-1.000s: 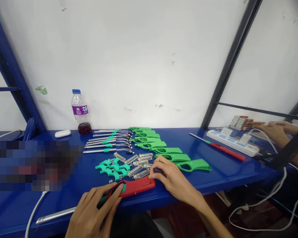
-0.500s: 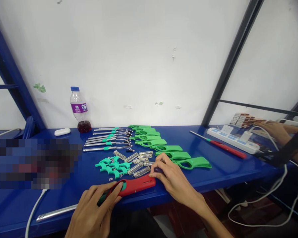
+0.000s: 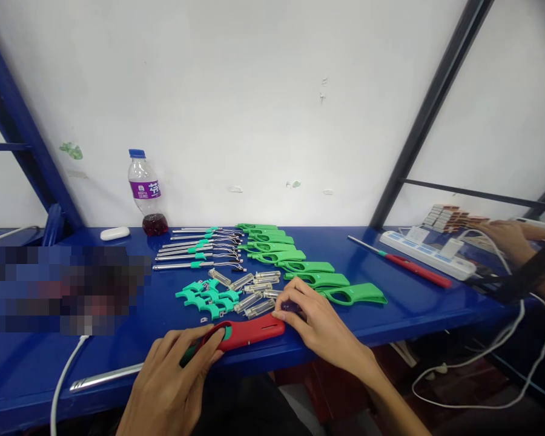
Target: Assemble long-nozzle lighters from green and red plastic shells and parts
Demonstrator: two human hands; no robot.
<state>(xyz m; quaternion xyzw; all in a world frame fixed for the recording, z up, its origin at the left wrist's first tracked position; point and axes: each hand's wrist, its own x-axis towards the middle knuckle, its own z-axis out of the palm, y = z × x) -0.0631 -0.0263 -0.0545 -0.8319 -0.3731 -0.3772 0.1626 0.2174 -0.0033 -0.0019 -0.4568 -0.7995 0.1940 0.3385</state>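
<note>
A long-necked lighter [image 3: 254,332] with a red handle lies along the table's front edge, its silver tube [image 3: 104,378] pointing left. My left hand [image 3: 172,369] is closed around the handle near the green trigger. At the handle's right end is my right hand [image 3: 320,324], fingers curled and thumb tip against the red plastic. A small dark purple thing [image 3: 295,307] shows within its fingers, mostly hidden; its kind is unclear. Just behind lie green trigger pieces [image 3: 209,298] and clear fuel tanks [image 3: 249,301]. Green handle shells [image 3: 358,293] stretch back in a row.
Several metal lighter tubes with wires [image 3: 186,265] lie farther back. A drink bottle [image 3: 145,194] stands by the wall near a white case [image 3: 115,233]. On the right are another red lighter [image 3: 418,269] and a power strip [image 3: 429,254]. A white cable [image 3: 68,375] runs at left.
The camera view has shifted slightly. Both hands keep nearly the same hold on the lighter, with the right fingers bent a little differently around the dark purple thing.
</note>
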